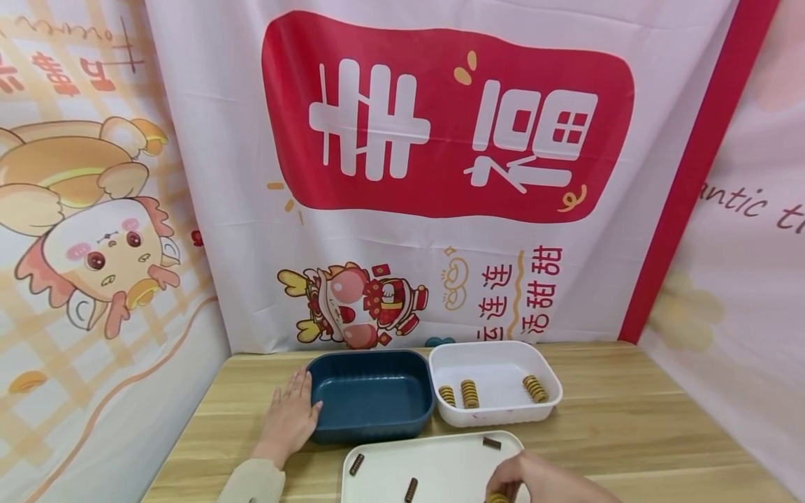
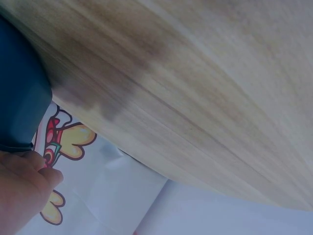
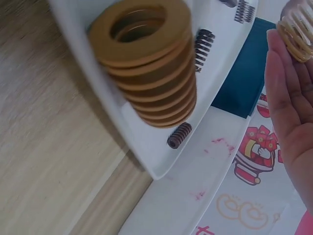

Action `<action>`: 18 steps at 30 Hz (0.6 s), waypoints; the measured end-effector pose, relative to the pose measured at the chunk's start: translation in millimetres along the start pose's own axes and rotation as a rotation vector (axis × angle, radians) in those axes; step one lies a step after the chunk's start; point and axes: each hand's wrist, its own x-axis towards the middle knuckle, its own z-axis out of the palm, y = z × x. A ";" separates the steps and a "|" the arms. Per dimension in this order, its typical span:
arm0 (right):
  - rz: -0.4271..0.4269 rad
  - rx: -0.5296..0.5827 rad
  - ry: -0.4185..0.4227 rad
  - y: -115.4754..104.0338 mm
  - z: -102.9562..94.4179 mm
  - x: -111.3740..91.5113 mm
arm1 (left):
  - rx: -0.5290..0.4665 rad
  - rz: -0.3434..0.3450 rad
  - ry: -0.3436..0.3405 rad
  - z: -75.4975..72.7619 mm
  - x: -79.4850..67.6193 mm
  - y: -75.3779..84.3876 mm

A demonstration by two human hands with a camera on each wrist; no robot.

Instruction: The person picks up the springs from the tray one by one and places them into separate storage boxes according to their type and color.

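Note:
My left hand rests against the left side of a dark blue bin, its fingers fairly straight along the rim. In the left wrist view, part of that hand touches the bin's wall. Over the white tray, my right hand pinches a yellow coil spring. The right wrist view has this spring at the fingertips, with another large yellow spring close to the camera. Small dark springs lie apart on the tray.
A white bin stands right of the blue one, touching or nearly so. Three yellow springs are inside it. Wood-grain table surrounds the bins, and a printed cloth hangs behind its back edge.

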 end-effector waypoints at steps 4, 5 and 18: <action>-0.033 0.001 0.014 -1.5 -1.4 -0.1 | 0.003 0.003 -0.002 -0.1 0.3 0.8; -0.046 0.004 0.015 -1.1 -1.9 0.1 | 0.003 0.004 -0.005 -0.2 0.1 0.9; -0.337 0.197 -0.009 6.8 -13.5 10.2 | -0.005 0.004 0.009 -1.2 0.7 1.3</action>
